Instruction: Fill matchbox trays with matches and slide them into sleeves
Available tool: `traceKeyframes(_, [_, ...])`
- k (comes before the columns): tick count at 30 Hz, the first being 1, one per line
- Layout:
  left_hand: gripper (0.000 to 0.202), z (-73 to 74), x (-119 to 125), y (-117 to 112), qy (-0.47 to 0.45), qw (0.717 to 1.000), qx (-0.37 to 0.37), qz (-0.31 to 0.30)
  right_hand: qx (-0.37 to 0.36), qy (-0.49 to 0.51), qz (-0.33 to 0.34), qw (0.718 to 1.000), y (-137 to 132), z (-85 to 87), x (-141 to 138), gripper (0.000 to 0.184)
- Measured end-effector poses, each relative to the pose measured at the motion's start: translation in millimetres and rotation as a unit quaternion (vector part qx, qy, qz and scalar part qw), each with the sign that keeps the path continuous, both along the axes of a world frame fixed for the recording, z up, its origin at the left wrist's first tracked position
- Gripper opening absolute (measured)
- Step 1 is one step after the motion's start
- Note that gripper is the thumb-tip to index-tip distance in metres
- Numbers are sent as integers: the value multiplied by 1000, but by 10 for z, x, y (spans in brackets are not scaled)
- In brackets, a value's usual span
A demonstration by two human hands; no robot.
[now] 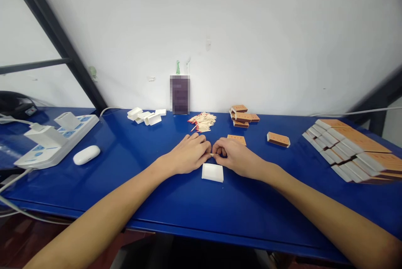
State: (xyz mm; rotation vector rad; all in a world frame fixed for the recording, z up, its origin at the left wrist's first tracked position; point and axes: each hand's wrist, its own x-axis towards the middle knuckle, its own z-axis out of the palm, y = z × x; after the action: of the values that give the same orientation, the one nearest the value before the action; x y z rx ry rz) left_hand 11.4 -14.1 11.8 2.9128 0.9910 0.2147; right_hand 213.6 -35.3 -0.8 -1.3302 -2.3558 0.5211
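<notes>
My left hand [191, 153] and my right hand [236, 156] meet over the middle of the blue table. Both are closed in a pinch at opposite ends of a few matchsticks [211, 155]; how many is too small to tell. Just below them lies a white matchbox tray [212, 172], its inside facing up. An orange matchbox sleeve [237, 139] lies flat right behind my right hand, partly hidden by it. Past my left hand is a heap of loose red-tipped matches [203, 122].
White trays [147, 117] lie back left; several matchboxes [242, 116] are piled back right. One matchbox [278, 139] lies alone, with a large stack [354, 149] farther right. A power strip [59, 143] and white earbud case [86, 155] are left. A pixelated dark rectangle [180, 95] stands against the wall.
</notes>
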Motion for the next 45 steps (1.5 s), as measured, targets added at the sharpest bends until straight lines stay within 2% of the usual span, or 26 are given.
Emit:
traceKeyframes(7, [27, -53, -3, 19, -17, 1000, -3, -17, 47, -14, 22, 999, 39, -84, 50, 10])
traceKeyframes(12, [21, 72, -33, 6, -78, 995, -46, -37, 72, -4, 15, 997, -48, 80, 70, 8])
traceKeyframes(15, [16, 183, -58, -49, -107, 986, -96, -88, 21, 15, 31, 999, -200, 203, 62, 6])
traceKeyframes(18, [13, 216, -61, -111, -89, 981, -117, -125, -49, -3, 50, 998, -334, 219, 26, 12])
traceKeyframes(22, [18, 139, -31, -143, -55, 987, -91, -122, -36, -24, 46, 998, -384, 161, 4, 12])
traceKeyframes(25, [24, 93, -13, -133, -41, 989, -72, -119, -13, -40, 52, 998, -369, 183, 35, 13])
traceKeyframes(30, [26, 100, -11, -107, -41, 991, -54, -115, -12, -28, 57, 998, -345, 263, 77, 18])
traceKeyframes(34, [27, 92, -14, -88, -58, 990, -61, -112, -12, 3, 80, 997, -315, 232, 41, 22])
traceKeyframes(37, [30, 78, -15, -81, -69, 990, -63, -107, -37, 29, 98, 994, -288, 184, 1, 23])
traceKeyframes(42, [35, 88, -26, -80, -73, 990, -70, -98, -90, 41, 53, 994, -257, 159, 0, 20])
traceKeyframes(45, [37, 94, -36, -76, -71, 990, -78, -96, -119, 60, 58, 989, -243, 165, 18, 19])
